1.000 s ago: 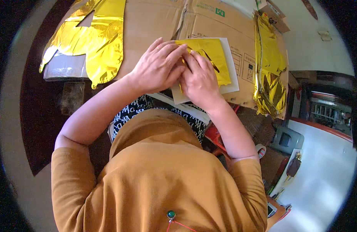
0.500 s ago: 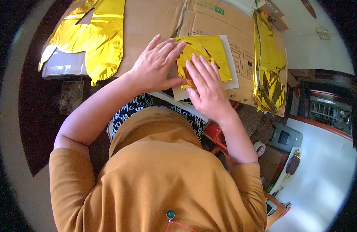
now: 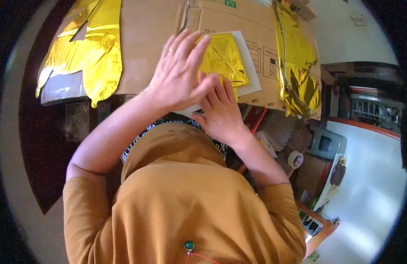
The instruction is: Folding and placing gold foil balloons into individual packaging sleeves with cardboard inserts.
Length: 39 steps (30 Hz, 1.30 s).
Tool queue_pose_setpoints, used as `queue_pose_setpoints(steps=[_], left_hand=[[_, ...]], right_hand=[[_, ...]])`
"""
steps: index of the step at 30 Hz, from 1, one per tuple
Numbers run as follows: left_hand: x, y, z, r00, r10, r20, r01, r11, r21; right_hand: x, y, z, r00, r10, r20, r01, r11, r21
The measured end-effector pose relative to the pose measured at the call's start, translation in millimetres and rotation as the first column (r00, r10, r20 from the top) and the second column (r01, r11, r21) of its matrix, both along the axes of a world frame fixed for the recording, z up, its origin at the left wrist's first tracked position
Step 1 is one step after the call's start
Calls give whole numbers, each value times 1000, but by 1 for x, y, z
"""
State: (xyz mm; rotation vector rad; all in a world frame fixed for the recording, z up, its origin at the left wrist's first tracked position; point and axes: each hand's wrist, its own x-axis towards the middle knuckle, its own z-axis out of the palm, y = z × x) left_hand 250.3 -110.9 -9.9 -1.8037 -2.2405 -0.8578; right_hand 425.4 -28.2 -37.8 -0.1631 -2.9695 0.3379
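A folded piece of shiny gold foil lies on a white sheet, which rests on brown cardboard. My left hand is over the left edge of the foil, fingers stretched out, a ring on one of them. It holds nothing. Below it, my right hand has its fingers extended at the foil's near edge, nothing gripped. The left thumb overlaps the right fingers, so I cannot tell whether their tips press on the foil.
A large flat gold foil balloon spreads over the cardboard's left side. Crumpled gold foil lies along its right edge. Lower right are a tape roll, a grey plastic case and a stack of sheets. Another person's arm shows there.
My left hand has lifted off the foil and its fingers point farther up. My right hand has slid toward me, to the foil's near edge. The whole view has shifted slightly.
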Motion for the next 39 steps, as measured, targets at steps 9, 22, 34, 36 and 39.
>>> queue_pose_setpoints(steps=[9, 22, 34, 36, 39], left_hand=[[23, 17, -43, 983, 175, -56, -181, 974, -136], [27, 15, -43, 980, 174, -99, -185, 977, -110], [31, 16, -42, 964, 213, -161, -237, 961, -144], [30, 16, -42, 963, 217, -162, -240, 961, -140], [31, 17, -40, 959, 214, -184, -250, 947, -204]], right_hand=[[2, 5, 8, 998, 13, -64, -16, 999, -52], [23, 26, 14, 998, -68, -12, 69, 996, 59], [44, 57, 19, 974, -224, 38, 215, 962, 171], [43, 58, 22, 976, -217, 12, 212, 962, 172], [42, 42, 26, 985, -173, 11, 172, 980, 101]])
